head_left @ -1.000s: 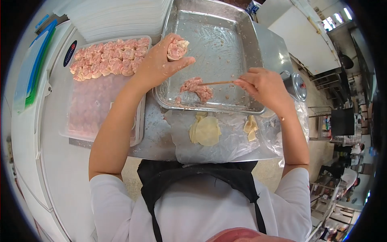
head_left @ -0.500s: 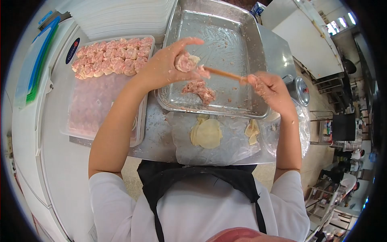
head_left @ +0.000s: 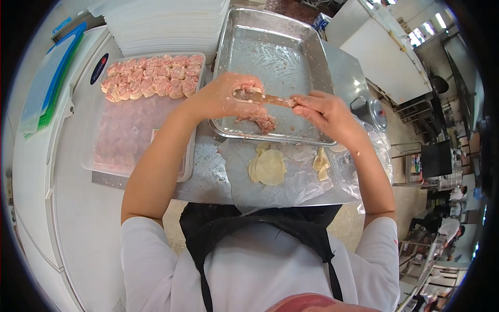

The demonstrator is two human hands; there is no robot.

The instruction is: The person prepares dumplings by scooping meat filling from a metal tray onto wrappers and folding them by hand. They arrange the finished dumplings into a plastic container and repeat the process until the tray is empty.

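My left hand [head_left: 223, 96] is curled round a dumpling [head_left: 255, 90], which its fingers and a flat wooden spatula [head_left: 274, 100] mostly cover. The spatula's handle end is gripped in my right hand [head_left: 325, 112], and its flat end lies across the opening of my left hand. Both hands are above the front part of a deep metal tray [head_left: 270, 54]. Below them in that tray sits a clump of pink minced meat [head_left: 264, 124]. Round yellow wrappers [head_left: 268, 168] lie stacked on a plastic sheet [head_left: 241, 190] in front of the tray.
On the left, a clear plastic container [head_left: 122, 140] holds rows of filled dumplings [head_left: 150, 78]. White stacked lids or trays [head_left: 161, 26] stand behind it. Some folded wrapper pieces [head_left: 322, 165] lie at the right, and a metal pot [head_left: 371, 114] stands beside the tray.
The spatula has moved left, its flat end now over the dumpling in my left hand. My right hand has come closer to the left, which has turned and closed more.
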